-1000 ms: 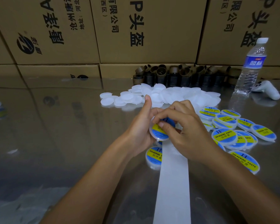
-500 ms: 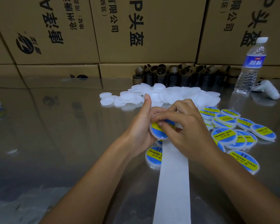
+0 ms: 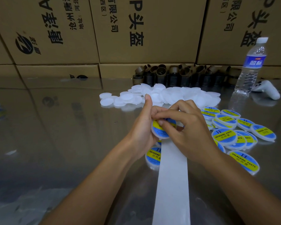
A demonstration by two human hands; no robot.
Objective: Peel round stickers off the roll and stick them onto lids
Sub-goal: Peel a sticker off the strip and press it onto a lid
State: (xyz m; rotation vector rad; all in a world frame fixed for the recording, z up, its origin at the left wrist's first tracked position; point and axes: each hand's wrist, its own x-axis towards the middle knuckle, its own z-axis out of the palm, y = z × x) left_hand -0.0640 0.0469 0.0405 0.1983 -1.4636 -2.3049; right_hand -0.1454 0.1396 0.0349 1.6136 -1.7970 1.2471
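Above backing strip (image 3: pixel 173 176), gripping lid (image 3: pixel 160 134) in left hand (image 3: pixel 141 127); pinching it with right hand (image 3: pixel 190 129). Plain lids (image 3: pixel 177 95) at twelve o'clock.

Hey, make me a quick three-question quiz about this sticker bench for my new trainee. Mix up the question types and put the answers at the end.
1. True or false: the water bottle stands upright on the right side of the table with its cap on.
2. What does the left hand hold? A: a labelled lid. B: a cardboard tube. C: nothing.
3. Fill in the blank: the ___ hand's thumb presses on the face of the labelled lid.

Key: 1 true. 2 A. 3 right, meaning the right hand; the left thumb points up, off the lid.
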